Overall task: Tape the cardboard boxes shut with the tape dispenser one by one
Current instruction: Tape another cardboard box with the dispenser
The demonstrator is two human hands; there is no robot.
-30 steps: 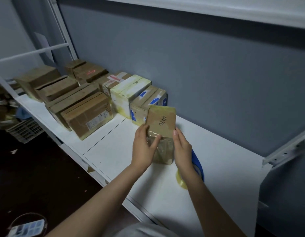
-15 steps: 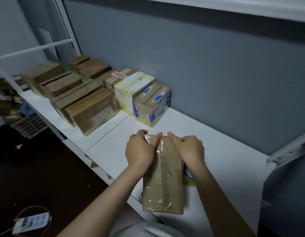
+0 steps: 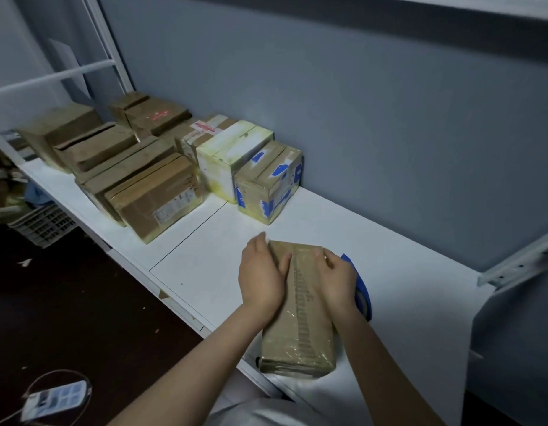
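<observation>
One box (image 3: 297, 327) lies flat at the shelf's (image 3: 420, 272) front edge. Two hands are on its far end. Left hand (image 3: 260, 278) grips the left side, thumb on top. Right hand (image 3: 337, 281) grips the top, fingers curled. One blue dispenser (image 3: 363, 290) sits just right of the box, partly hidden. About nine other boxes (image 3: 153, 195) stand at the back left.

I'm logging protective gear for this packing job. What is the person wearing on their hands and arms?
Nothing shows on either. The left hand and right hand are bare: no gloves, no rings visible. The left forearm and right forearm are uncovered down to the frame's lower edge, with no sleeve, watch or bracelet in view. A pale grey garment shows at the bottom, between the arms.
</observation>
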